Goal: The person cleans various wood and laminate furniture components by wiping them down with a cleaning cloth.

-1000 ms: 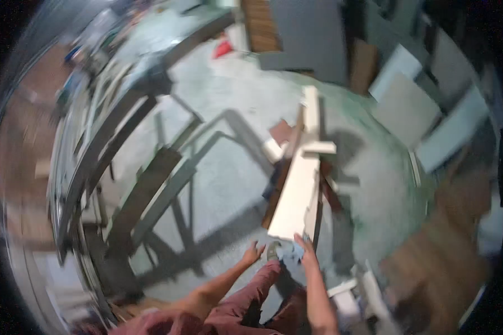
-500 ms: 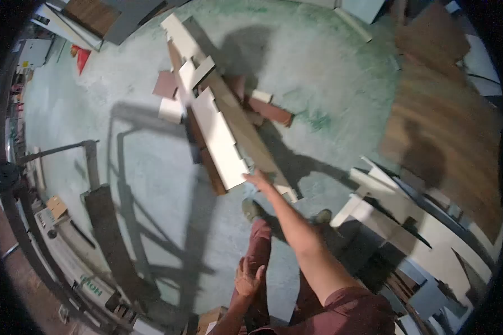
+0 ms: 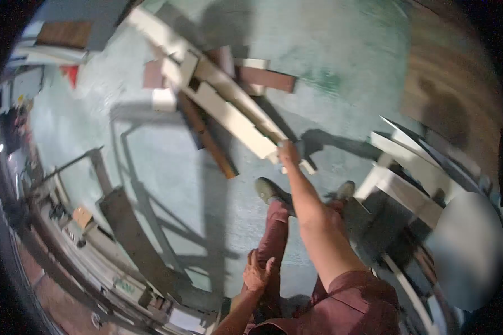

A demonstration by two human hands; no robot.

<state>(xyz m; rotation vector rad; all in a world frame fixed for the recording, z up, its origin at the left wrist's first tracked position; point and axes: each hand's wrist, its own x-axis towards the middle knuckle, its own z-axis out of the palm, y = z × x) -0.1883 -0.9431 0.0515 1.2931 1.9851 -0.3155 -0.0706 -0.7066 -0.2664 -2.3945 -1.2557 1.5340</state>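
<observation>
My right hand [image 3: 286, 153] is closed on the near end of a cream notched board [image 3: 237, 120], with my arm stretched forward. Just beside that board, on its right, runs a long cream-and-tan board [image 3: 207, 70] reaching to the far side of the pile. A narrow brown strip [image 3: 209, 137] lies to the left, separated from the cream board at its near end. My left hand [image 3: 257, 273] rests on my left thigh, fingers spread, holding nothing.
Reddish-brown offcuts [image 3: 265, 78] and a white block [image 3: 165, 99] lie around the pile. Stacked panel scraps [image 3: 413, 195] stand close by on the right. A metal frame [image 3: 126, 229] is at the left, and a wood-grain sheet [image 3: 458, 78] lies at the far right.
The cream board's near end has swung right with my right hand, opening a gap to the brown strip. My left hand stays on the thigh. The view has shifted.
</observation>
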